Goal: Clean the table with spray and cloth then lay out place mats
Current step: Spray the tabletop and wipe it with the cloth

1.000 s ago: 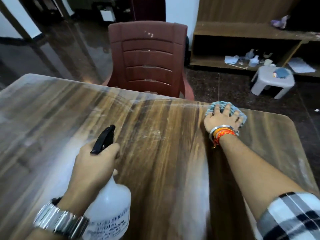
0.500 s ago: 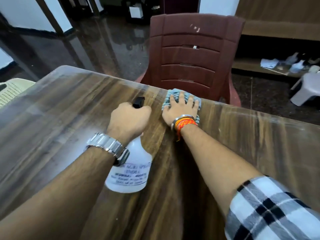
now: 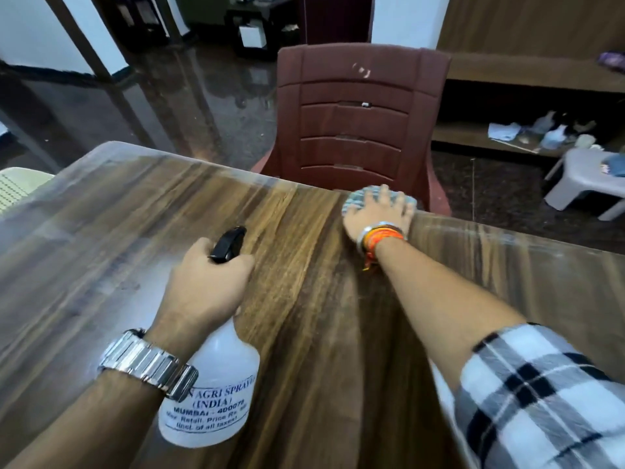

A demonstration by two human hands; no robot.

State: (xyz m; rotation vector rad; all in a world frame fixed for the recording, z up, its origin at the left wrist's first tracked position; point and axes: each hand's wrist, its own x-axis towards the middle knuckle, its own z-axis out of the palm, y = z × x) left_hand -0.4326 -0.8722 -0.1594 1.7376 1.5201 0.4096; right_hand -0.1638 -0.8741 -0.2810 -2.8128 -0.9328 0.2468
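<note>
Wooden table (image 3: 304, 265) glossy, streaked; right hand (image 3: 375, 214) flat, fingers spread, pressing blue cloth (image 3: 355, 198) at far edge, before maroon plastic chair (image 3: 355, 123); left hand (image 3: 203, 286) grips spray bottle (image 3: 220, 377) near table middle; risk: overreach pushes cloth off edge; place mats unseen.

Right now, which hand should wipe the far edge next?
Right. The right hand lies flat on the cloth at the table's far edge; the left hand grips the spray bottle.
</note>
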